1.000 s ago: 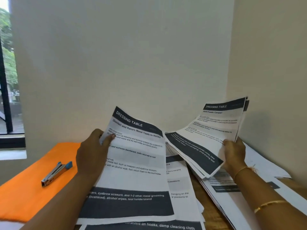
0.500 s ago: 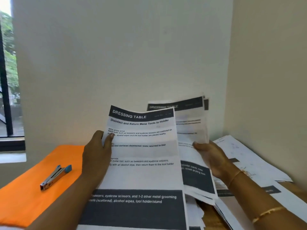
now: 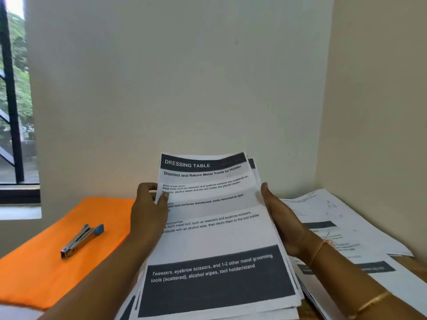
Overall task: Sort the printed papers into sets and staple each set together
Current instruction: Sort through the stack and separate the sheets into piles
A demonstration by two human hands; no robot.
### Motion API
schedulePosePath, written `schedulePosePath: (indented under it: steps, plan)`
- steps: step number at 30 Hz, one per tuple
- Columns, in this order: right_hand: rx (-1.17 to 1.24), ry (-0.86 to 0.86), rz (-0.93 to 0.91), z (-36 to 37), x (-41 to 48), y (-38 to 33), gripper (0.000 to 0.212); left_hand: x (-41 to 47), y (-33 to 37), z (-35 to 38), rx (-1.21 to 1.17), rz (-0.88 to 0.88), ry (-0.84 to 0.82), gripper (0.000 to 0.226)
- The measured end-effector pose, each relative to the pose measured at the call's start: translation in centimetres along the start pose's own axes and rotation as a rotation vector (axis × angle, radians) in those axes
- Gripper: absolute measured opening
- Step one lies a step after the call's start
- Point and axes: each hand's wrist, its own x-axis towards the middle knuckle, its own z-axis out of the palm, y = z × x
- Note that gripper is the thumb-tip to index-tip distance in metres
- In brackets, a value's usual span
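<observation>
Well to the left of the sheaf of white printed papers with dark header and footer bands (image 3: pixel 215 239), a small silver metal stapler with blue plastic ends (image 3: pixel 82 241) lies untouched on a flat orange sheet (image 3: pixel 46 273). At the sheaf's left edge the left hand (image 3: pixel 149 213) grips it, thumb on the printed face and fingers curled behind, forearm reaching up from below. The sheaf stands raised and tilted back, its lower edges slightly fanned. It looks light and floppy, and the smooth pages are apt to slide askew, so it is best held at both long edges and squared before stapling a top corner. Against its right edge the right hand (image 3: pixel 284 220) lies flat, fingers straight, pressing inward without clasping. Right of the sheaf, loose white printed pages (image 3: pixel 342 218) lie spread about.
</observation>
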Motion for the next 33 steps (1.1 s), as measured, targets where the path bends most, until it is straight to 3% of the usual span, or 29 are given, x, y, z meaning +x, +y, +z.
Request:
schedulePosePath:
  steps: [4, 6, 10, 16, 21, 25, 30, 33]
  plan:
    - [-0.136, -0.011, -0.007, 0.2, -0.1, 0.0, 0.042, -0.1, 0.1, -0.1, 0.019, -0.008, 0.035, 0.021]
    - [-0.248, 0.090, -0.047, -0.2, 0.2, 0.1, 0.037, 0.0, 0.2, -0.4, 0.015, -0.029, 0.030, 0.023]
    - [-0.175, 0.315, -0.157, -2.1, 0.0, -1.2, 0.023, 0.4, 0.2, -1.1, -0.004, -0.149, -0.012, 0.019]
    - [0.064, 0.566, -0.249, -6.7, -0.3, -2.2, 0.022, -0.8, 0.2, -1.0, 0.373, -0.285, -0.359, 0.041]
    - [0.095, 0.709, -0.230, -7.9, 0.3, -1.7, 0.031, -1.4, 0.0, -1.1, 0.534, -0.307, -0.487, 0.060]
    - [0.070, 0.746, -0.215, -8.0, 0.5, -1.6, 0.035, -1.2, -0.1, -1.3, 0.681, -0.300, -0.517, 0.075]
    - [0.062, 0.747, -0.251, -8.3, 0.6, -1.6, 0.026, -1.7, 0.2, -1.0, 0.613, -0.282, -0.570, 0.042]
    - [0.112, 0.777, -0.270, -8.6, 0.5, -1.9, 0.021, -1.9, 0.1, -0.9, 0.639, -0.236, -0.607, 0.058]
